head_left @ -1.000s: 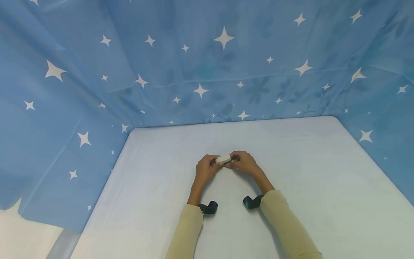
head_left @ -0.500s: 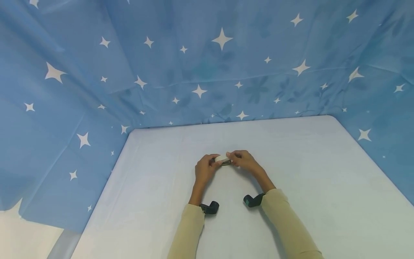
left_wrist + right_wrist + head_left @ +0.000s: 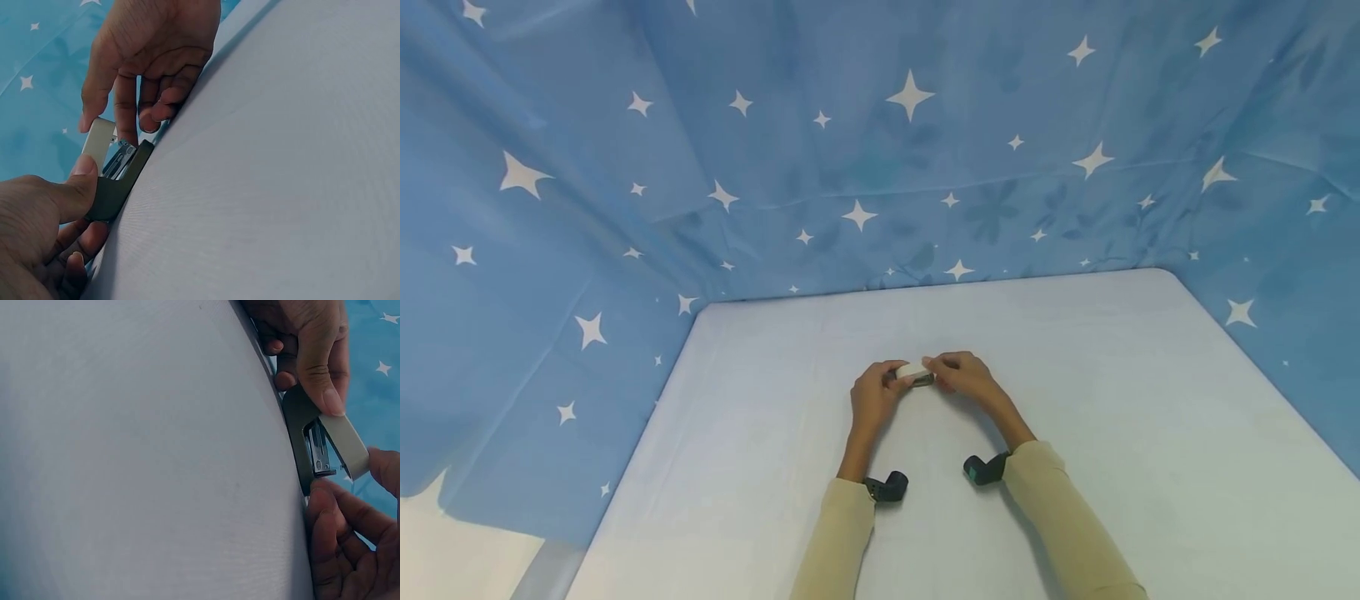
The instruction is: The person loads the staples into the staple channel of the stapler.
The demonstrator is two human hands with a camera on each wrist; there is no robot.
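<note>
A small stapler with a cream top arm [image 3: 913, 369] and a dark green base [image 3: 109, 199] is held between both hands over the white table. Its top arm is lifted from the base, and the metal staple magazine [image 3: 319, 450] shows in the gap. My left hand [image 3: 871, 396] grips the rear end, thumb on the cream arm and fingers around the base. At the front end is my right hand [image 3: 966, 375], its thumb against the tip of the cream arm and its fingertips at the base's tip. The right hand's other fingers are curled in.
The white table [image 3: 1075, 358] stretches around the hands, with rounded far corners. Blue cloth [image 3: 880, 150] with white stars hangs along the back and both sides. A dark wrist camera [image 3: 891, 486] sits on the left wrist and another wrist camera [image 3: 985, 469] on the right.
The right fingers have shifted from the stapler's end onto the tip of its cream arm, and the dark base and gap beneath now show more. The left hand keeps its grip.
</note>
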